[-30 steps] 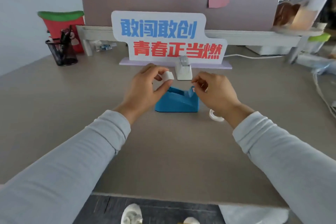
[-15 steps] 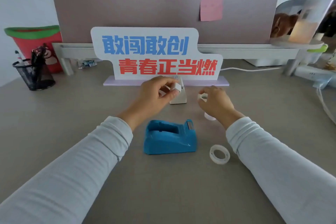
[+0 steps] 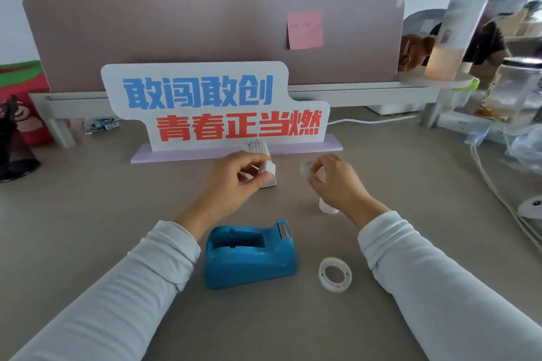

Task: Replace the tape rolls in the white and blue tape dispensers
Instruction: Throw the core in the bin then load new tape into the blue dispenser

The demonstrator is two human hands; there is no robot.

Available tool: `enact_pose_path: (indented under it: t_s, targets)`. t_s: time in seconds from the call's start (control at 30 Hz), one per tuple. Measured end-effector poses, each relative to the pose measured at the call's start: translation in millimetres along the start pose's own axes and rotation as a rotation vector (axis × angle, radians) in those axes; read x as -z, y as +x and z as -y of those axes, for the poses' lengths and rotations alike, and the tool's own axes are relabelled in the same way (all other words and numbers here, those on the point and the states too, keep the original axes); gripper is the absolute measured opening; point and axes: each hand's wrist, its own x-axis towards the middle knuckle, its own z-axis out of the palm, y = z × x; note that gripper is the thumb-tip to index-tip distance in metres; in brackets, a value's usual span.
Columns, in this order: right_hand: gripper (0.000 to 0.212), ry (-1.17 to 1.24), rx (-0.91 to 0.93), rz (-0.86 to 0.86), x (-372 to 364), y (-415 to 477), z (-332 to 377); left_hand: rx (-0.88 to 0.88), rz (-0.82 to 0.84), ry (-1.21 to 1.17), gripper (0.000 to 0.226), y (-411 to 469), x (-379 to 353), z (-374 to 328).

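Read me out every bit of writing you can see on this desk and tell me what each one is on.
"敢闯敢创" in blue, top line of the white desk sign.
"青春正当燃" in red, bottom line of the same sign.
Pink sticky note on the partition: faint marks, too blurred to read.
Small packets under the shelf at left: print too small to read.
Blue tape dispenser: no readable text.

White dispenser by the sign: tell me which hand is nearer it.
Left. The left hand is right at the white dispenser, overlapping it; the right hand is off to its right.
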Motion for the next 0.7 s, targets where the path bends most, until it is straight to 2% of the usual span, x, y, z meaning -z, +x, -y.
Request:
enact_pose_path:
  t_s: [0.2, 0.3, 0.4, 0.6, 0.7]
  targets:
    - [0.016, 0.396, 0.093, -0.030, 6.4, -40.0, 32.7, 0.021, -0.036, -0.102, 0.031, -19.1, 8.5, -13.0]
    - [0.022, 0.511, 0.114, -0.071, 9.1, -53.4, 50.6, 0.019, -0.029, -0.122, 0.027, -32.5, 12.6, -17.7]
    - [0.019, 0.558, 0.125, -0.092, 8.4, -68.6, 64.6, -0.001, -0.053, -0.128, 0.027, -52.2, 18.6, -19.6]
    - [0.006, 0.552, 0.267, -0.051, 8.0, -98.8, 91.6, -0.127, -0.150, -0.033, 0.031, -91.3, 41.9, -24.1]
    - [0.023, 0.532, 0.341, 0.014, 1.6, -108.6, 103.9, -0.172, -0.192, 0.016, 0.034, -98.5, 46.8, -24.7]
